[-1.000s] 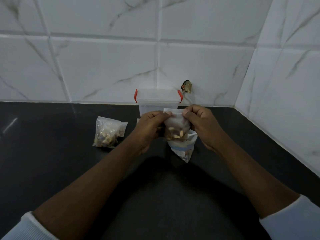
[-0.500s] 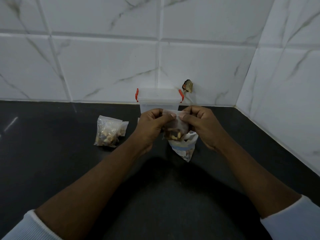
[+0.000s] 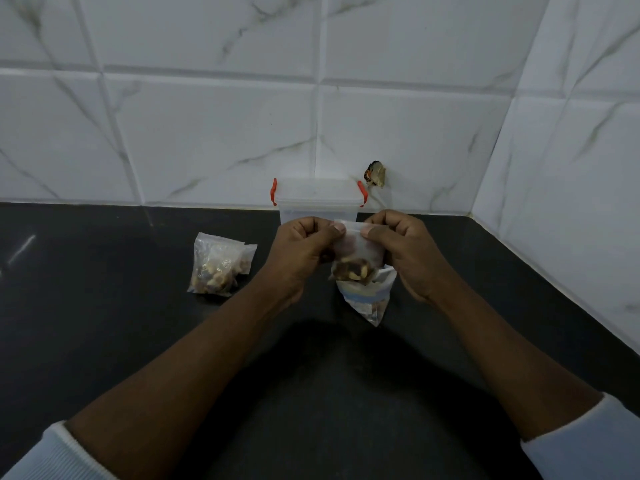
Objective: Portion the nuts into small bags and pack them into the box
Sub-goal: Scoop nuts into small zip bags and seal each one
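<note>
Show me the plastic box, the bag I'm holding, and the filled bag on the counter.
plastic box (image 3: 317, 192): head view, top of its lid.
held bag (image 3: 360, 251): head view, clear upper half.
filled bag (image 3: 216, 268): head view, bulging middle.

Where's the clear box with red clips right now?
Head view, centre: the box stands at the back of the counter against the tiled wall, right behind the left hand and right hand pinching a small bag.
</note>
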The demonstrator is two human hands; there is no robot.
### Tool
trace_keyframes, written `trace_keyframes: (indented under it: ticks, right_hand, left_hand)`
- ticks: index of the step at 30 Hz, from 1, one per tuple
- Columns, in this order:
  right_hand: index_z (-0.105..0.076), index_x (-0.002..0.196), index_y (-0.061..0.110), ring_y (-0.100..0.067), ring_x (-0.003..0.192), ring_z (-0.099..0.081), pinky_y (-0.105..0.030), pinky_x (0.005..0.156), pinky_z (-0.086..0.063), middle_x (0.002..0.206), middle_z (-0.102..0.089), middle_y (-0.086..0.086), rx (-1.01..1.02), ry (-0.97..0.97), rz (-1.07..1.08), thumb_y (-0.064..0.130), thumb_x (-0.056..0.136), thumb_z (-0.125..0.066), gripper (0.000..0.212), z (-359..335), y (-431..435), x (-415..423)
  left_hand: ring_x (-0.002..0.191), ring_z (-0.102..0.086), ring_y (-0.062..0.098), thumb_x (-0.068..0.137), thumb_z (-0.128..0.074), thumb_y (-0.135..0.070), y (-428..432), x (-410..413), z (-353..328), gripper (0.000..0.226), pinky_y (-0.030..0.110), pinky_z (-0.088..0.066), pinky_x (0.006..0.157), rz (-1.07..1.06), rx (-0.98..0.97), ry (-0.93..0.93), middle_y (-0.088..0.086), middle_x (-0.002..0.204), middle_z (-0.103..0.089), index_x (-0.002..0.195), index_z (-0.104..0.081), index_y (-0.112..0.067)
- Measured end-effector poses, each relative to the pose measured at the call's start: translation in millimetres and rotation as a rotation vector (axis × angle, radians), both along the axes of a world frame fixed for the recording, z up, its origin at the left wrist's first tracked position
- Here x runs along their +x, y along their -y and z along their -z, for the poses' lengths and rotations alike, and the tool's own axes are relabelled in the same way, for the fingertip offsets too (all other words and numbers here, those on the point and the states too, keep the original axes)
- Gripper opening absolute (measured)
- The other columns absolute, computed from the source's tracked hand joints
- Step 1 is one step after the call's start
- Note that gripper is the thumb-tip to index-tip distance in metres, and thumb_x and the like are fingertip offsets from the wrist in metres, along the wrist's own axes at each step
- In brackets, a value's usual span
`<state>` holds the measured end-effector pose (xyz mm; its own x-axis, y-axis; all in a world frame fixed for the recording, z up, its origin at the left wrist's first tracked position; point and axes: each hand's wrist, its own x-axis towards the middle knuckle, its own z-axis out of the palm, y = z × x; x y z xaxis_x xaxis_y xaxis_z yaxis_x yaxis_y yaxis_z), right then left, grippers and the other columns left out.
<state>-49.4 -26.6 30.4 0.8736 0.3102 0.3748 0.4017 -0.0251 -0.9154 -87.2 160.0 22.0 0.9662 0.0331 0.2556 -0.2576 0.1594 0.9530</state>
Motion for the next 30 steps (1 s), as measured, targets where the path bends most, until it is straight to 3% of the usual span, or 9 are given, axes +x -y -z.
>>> trace_keyframes:
  ticks: [3, 6, 9, 11, 14, 19, 22, 25, 30]
  right_hand:
    - [-0.069, 0.088, 0.003, -0.029, 0.075, -0.059, -0.043, 0.069, -0.048, 0.086, -0.063, -0.03, -0.055, 0.078, 0.002, 0.021, 0.094, -0.066, 0.019, 0, 0, -3]
    - [-0.069, 0.089, 0.005, -0.017, 0.073, -0.06, -0.037, 0.069, -0.05, 0.078, -0.065, -0.012, -0.101, 0.12, 0.004, 0.016, 0.097, -0.064, 0.014, 2, -2, -3]
    - [-0.07, 0.091, 0.004, -0.021, 0.074, -0.062, -0.039, 0.071, -0.052, 0.081, -0.067, -0.018, -0.11, 0.146, -0.008, 0.015, 0.098, -0.065, 0.014, 2, -1, -3]
    - [-0.07, 0.093, 0.002, -0.022, 0.075, -0.064, -0.038, 0.071, -0.054, 0.083, -0.068, -0.021, -0.113, 0.161, -0.011, 0.013, 0.099, -0.066, 0.014, 1, -1, -3]
    - [-0.071, 0.092, 0.002, -0.015, 0.068, -0.061, -0.032, 0.064, -0.052, 0.075, -0.067, -0.012, -0.13, 0.179, 0.034, 0.011, 0.098, -0.068, 0.011, -1, 0, -2]
    - [-0.072, 0.09, 0.005, -0.015, 0.065, -0.059, -0.029, 0.061, -0.05, 0.078, -0.068, -0.02, -0.166, 0.198, 0.038, 0.016, 0.095, -0.074, 0.012, -5, 6, -2]
    - [-0.074, 0.089, 0.01, -0.017, 0.066, -0.063, -0.029, 0.06, -0.052, 0.079, -0.072, -0.015, -0.191, 0.193, 0.047, 0.017, 0.094, -0.075, 0.008, -7, 10, -1]
    - [-0.076, 0.09, 0.009, -0.012, 0.065, -0.064, -0.02, 0.06, -0.05, 0.077, -0.075, -0.007, -0.198, 0.18, 0.059, 0.013, 0.094, -0.074, 0.006, -8, 13, 2]
    - [-0.074, 0.089, 0.008, -0.009, 0.063, -0.063, -0.016, 0.059, -0.048, 0.076, -0.074, -0.007, -0.174, 0.17, 0.048, 0.011, 0.095, -0.072, 0.007, -9, 16, 4]
  left_hand:
    - [0.092, -0.071, 0.029, 0.098, -0.062, -0.009, 0, 0, 0, 0.013, 0.046, -0.058, 0.089, 0.01, -0.002, -0.003, 0.014, 0.091, -0.074, 0.09, -0.069, -0.002]
    - [0.094, -0.065, 0.033, 0.098, -0.06, -0.016, 1, -2, -2, 0.016, 0.052, -0.055, 0.094, 0.074, -0.037, -0.023, 0.018, 0.094, -0.067, 0.094, -0.066, -0.001]
    - [0.099, -0.065, 0.035, 0.098, -0.063, -0.018, 0, -3, -5, 0.02, 0.047, -0.056, 0.09, 0.13, -0.013, -0.037, 0.023, 0.106, -0.065, 0.103, -0.065, 0.001]
    - [0.097, -0.071, 0.029, 0.098, -0.064, -0.012, -1, -3, -4, 0.014, 0.042, -0.059, 0.087, 0.132, 0.038, -0.022, 0.016, 0.103, -0.073, 0.104, -0.068, 0.0]
    - [0.091, -0.074, 0.022, 0.095, -0.067, -0.009, -3, -2, -6, 0.012, 0.035, -0.061, 0.083, 0.105, 0.094, -0.003, 0.012, 0.095, -0.076, 0.102, -0.07, 0.0]
    - [0.091, -0.074, 0.029, 0.091, -0.072, -0.01, -18, 0, -16, 0.022, 0.036, -0.062, 0.086, 0.062, 0.212, 0.04, 0.022, 0.097, -0.076, 0.102, -0.07, 0.009]
    - [0.094, -0.074, 0.031, 0.091, -0.073, -0.008, -22, 1, -18, 0.026, 0.034, -0.061, 0.087, 0.048, 0.24, 0.043, 0.023, 0.098, -0.076, 0.104, -0.069, 0.014]
    - [0.092, -0.075, 0.028, 0.091, -0.072, -0.007, -24, 3, -19, 0.022, 0.032, -0.061, 0.085, 0.038, 0.251, 0.042, 0.022, 0.098, -0.076, 0.1, -0.071, 0.013]
    - [0.091, -0.075, 0.025, 0.091, -0.071, -0.006, -27, 4, -21, 0.012, 0.028, -0.06, 0.082, 0.029, 0.281, 0.063, 0.02, 0.097, -0.077, 0.096, -0.075, 0.004]
